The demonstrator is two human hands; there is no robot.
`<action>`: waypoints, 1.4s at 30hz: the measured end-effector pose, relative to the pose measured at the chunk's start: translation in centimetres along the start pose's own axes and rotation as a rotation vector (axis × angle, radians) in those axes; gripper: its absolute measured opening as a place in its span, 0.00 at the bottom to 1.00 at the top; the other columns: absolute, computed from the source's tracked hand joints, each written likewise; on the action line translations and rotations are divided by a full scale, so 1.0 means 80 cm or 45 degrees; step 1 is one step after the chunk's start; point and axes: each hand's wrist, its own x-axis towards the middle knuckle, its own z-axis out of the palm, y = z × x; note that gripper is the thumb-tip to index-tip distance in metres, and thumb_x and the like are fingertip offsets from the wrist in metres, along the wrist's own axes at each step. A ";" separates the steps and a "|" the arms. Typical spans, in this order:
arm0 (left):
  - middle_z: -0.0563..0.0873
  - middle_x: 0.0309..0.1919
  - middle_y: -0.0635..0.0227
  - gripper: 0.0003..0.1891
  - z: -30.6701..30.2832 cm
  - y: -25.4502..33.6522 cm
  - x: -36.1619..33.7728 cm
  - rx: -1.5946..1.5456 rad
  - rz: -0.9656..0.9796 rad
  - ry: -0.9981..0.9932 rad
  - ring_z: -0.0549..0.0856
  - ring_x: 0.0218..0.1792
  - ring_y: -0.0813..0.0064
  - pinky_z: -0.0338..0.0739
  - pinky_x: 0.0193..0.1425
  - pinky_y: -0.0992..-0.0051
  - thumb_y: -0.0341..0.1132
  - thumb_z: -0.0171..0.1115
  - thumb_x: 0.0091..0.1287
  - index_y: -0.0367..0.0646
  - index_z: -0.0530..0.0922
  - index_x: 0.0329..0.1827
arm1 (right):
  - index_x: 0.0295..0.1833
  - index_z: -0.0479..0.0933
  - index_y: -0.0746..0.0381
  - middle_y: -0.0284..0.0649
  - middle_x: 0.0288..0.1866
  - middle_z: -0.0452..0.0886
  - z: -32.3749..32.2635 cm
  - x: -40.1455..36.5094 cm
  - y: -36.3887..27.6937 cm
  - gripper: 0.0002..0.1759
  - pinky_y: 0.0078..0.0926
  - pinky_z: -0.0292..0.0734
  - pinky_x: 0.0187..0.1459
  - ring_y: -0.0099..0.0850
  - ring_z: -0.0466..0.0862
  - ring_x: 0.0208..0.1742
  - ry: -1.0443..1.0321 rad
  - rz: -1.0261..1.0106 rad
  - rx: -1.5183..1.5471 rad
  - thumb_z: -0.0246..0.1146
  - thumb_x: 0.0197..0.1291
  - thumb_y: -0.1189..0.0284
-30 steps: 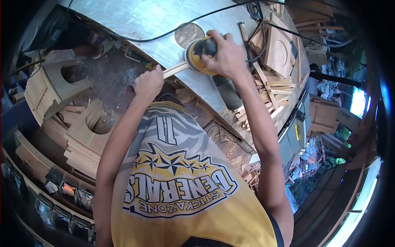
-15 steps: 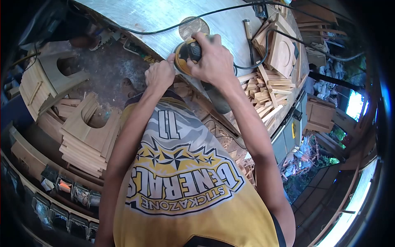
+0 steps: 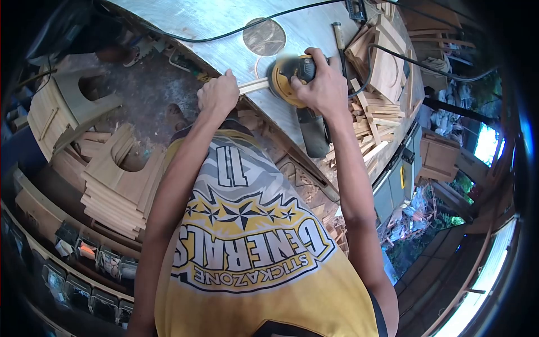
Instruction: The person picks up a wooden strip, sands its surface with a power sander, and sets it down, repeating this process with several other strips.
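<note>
My right hand [image 3: 325,92] is wrapped round a yellow and black orbital sander [image 3: 276,78], whose pad rests over a thin wood strip [image 3: 254,86]. The strip lies on the workbench [image 3: 216,56], and its far part is hidden under the sander. At the bench's near edge, my left hand [image 3: 218,96] is closed on the strip's left end. A dark dust bag [image 3: 314,135] hangs from the sander's rear, close to my right wrist.
A black cord [image 3: 238,32] crosses the bench past a round brown patch [image 3: 264,38]. Right of the sander are a wooden-handled tool [image 3: 338,36], loose wood strips [image 3: 373,121] and shaped wooden panels [image 3: 386,70]. Stacked cut-out boards [image 3: 115,194] stand at lower left.
My right hand has slid the sander to the right, away from my left hand. A length of the wood strip now shows between them. My left hand has stayed nearly in place.
</note>
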 end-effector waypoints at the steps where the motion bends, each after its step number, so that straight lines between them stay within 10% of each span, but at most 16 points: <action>1: 0.88 0.51 0.40 0.33 0.002 0.000 0.000 0.006 0.002 -0.016 0.85 0.58 0.40 0.74 0.66 0.48 0.50 0.36 0.83 0.33 0.88 0.49 | 0.68 0.73 0.49 0.59 0.48 0.77 0.000 -0.002 -0.002 0.36 0.51 0.84 0.47 0.58 0.86 0.40 0.012 -0.027 -0.011 0.72 0.51 0.59; 12: 0.88 0.48 0.38 0.38 -0.010 -0.030 -0.016 0.182 -0.014 0.096 0.85 0.56 0.38 0.74 0.66 0.48 0.55 0.32 0.82 0.30 0.87 0.49 | 0.67 0.72 0.47 0.62 0.51 0.76 0.003 0.013 0.018 0.35 0.56 0.84 0.47 0.62 0.85 0.42 0.072 0.072 0.081 0.72 0.50 0.60; 16: 0.89 0.38 0.41 0.31 -0.044 -0.088 -0.036 0.061 0.165 0.385 0.86 0.43 0.35 0.77 0.49 0.46 0.54 0.41 0.82 0.37 0.87 0.43 | 0.68 0.72 0.47 0.61 0.53 0.76 0.004 0.025 0.075 0.36 0.53 0.83 0.48 0.61 0.85 0.46 0.147 0.131 0.086 0.72 0.51 0.60; 21: 0.80 0.25 0.64 0.21 -0.097 -0.077 -0.068 -0.536 0.647 0.597 0.78 0.29 0.75 0.74 0.35 0.69 0.51 0.59 0.78 0.38 0.79 0.44 | 0.67 0.72 0.47 0.58 0.55 0.75 0.004 0.034 0.078 0.36 0.52 0.83 0.48 0.59 0.85 0.48 0.228 0.149 0.149 0.73 0.50 0.62; 28: 0.85 0.44 0.65 0.15 -0.123 0.019 -0.079 -1.055 1.108 0.462 0.79 0.43 0.82 0.72 0.45 0.79 0.40 0.59 0.80 0.37 0.71 0.59 | 0.67 0.72 0.47 0.56 0.54 0.75 0.006 0.033 0.057 0.37 0.56 0.83 0.46 0.60 0.84 0.45 0.175 0.219 0.189 0.73 0.48 0.65; 34: 0.83 0.53 0.54 0.20 -0.128 0.073 -0.091 -1.253 1.175 0.289 0.84 0.56 0.68 0.76 0.71 0.63 0.25 0.57 0.76 0.35 0.63 0.68 | 0.66 0.72 0.47 0.56 0.54 0.75 0.007 0.026 0.058 0.36 0.54 0.84 0.46 0.59 0.85 0.45 0.192 0.243 0.199 0.73 0.48 0.65; 42: 0.84 0.53 0.52 0.22 -0.138 0.119 -0.102 -1.228 1.264 0.221 0.85 0.59 0.60 0.77 0.72 0.58 0.20 0.53 0.76 0.32 0.60 0.70 | 0.65 0.73 0.47 0.55 0.53 0.75 0.010 0.020 0.069 0.35 0.51 0.85 0.41 0.59 0.85 0.44 0.221 0.222 0.208 0.75 0.49 0.63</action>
